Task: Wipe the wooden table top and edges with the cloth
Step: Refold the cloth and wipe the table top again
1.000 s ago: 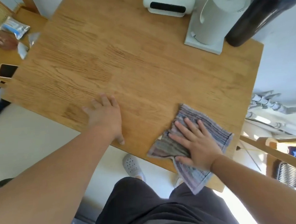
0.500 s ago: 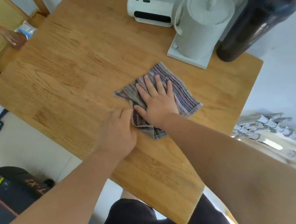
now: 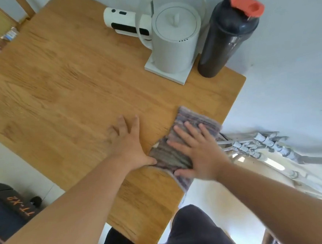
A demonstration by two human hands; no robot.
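A striped grey-purple cloth (image 3: pixel 190 119) lies at the right edge of the wooden table (image 3: pixel 62 86), one corner hanging over the edge. My right hand (image 3: pixel 198 153) presses flat on it, fingers spread and straight. Just left of the cloth, my left hand (image 3: pixel 128 145) rests flat on the bare wood with fingers spread, its thumb touching the cloth's left edge.
At the table's far right stand a white kettle (image 3: pixel 175 42) on its base, a black bottle (image 3: pixel 224 35) with an orange cap and a white device (image 3: pixel 124 22). White pipes (image 3: pixel 257 145) run beside the right edge. A dark case (image 3: pixel 8 207) sits on the floor at left.
My right hand has slid the cloth from the middle of the table, near the kettle, toward the right edge. My left hand stays beside it, fingers now spread.
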